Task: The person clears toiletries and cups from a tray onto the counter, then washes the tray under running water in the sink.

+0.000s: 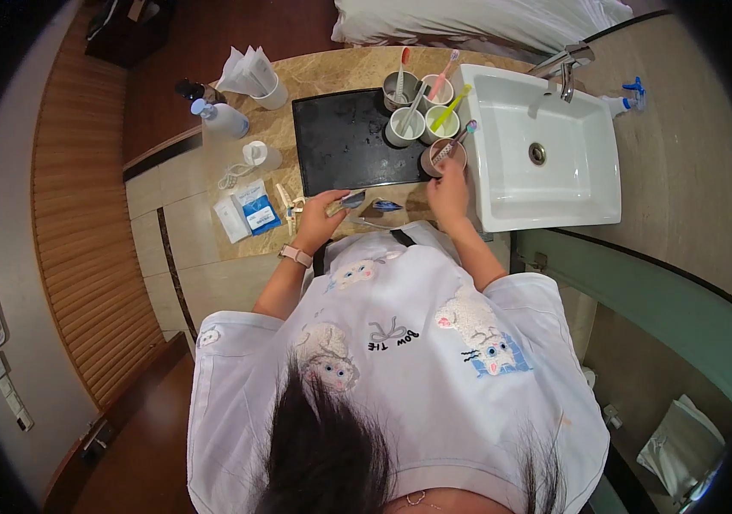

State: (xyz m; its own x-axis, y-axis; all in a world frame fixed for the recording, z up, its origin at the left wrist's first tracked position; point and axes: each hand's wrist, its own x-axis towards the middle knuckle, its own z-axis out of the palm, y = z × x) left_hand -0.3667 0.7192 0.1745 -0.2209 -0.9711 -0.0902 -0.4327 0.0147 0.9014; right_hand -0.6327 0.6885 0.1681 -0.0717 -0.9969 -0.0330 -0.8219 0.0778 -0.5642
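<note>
Across the upper middle, counter [319, 73]: brown marble pattern, with the person's two hands over its near edge.
Sink [546, 216]: white, at upper right, with the cups along its left side.
Tray [340, 137]: black, at upper centre, wet-looking.
Left hand [318, 218]: centre of the frame, fingers curled at a small grey item; whether they grip it I cannot tell.
Right hand [449, 197]: right of centre, fingertips bent over the near rim of the pinkish cup; whether they pinch cup or brush is hidden.
Pinkish cup [435, 150]: beside the sink's left wall, nearest of the five; probably light, stiff and easily tipped, best held around its sides.
Other cups [404, 137]: just above it, a brush standing in each.
Toothbrush [455, 144]: leaning to the upper right inside the pinkish cup; likely light and stiff, slippery if wet, best taken mid-handle, clear of the bristles.
Grey item [352, 200]: at the left fingertips, seemingly light.
</note>
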